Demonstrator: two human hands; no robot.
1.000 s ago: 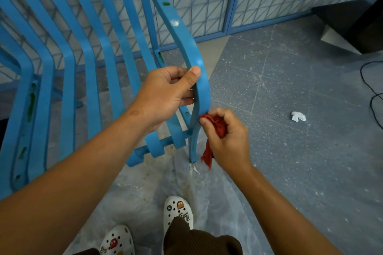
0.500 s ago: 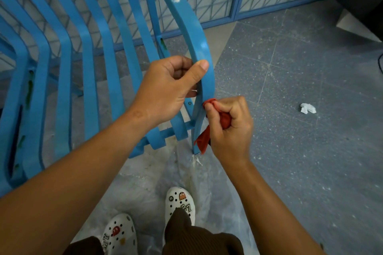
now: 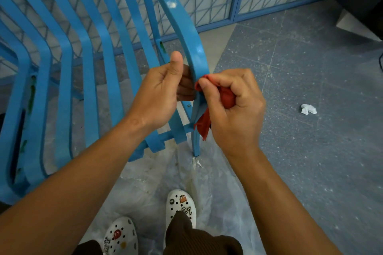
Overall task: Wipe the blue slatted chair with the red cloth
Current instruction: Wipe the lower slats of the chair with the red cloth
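pinching the bunched red cloth (image 3: 227, 97) in the closed right hand (image 3: 232, 107), the person presses it against the outer side of the blue chair (image 3: 192, 47) frame. left hand (image 3: 159, 91) fingers curl round the same bar from the inside. wiping is mid-way, i judge; next, slide the cloth along the bar. one shoe (image 3: 182, 206) reads "27".

Bright, even daylight fills the scene — shadows are soft and faint, the floor (image 3: 300, 93) evenly lit. Small glare spots sit on the glossy chair (image 3: 194, 54) rail, at its bend and higher up. Focus is sharp across most of the frame. Wide-angle distortion bows the slats at the left edge and stretches the near forearms — the far right corner falls dark.
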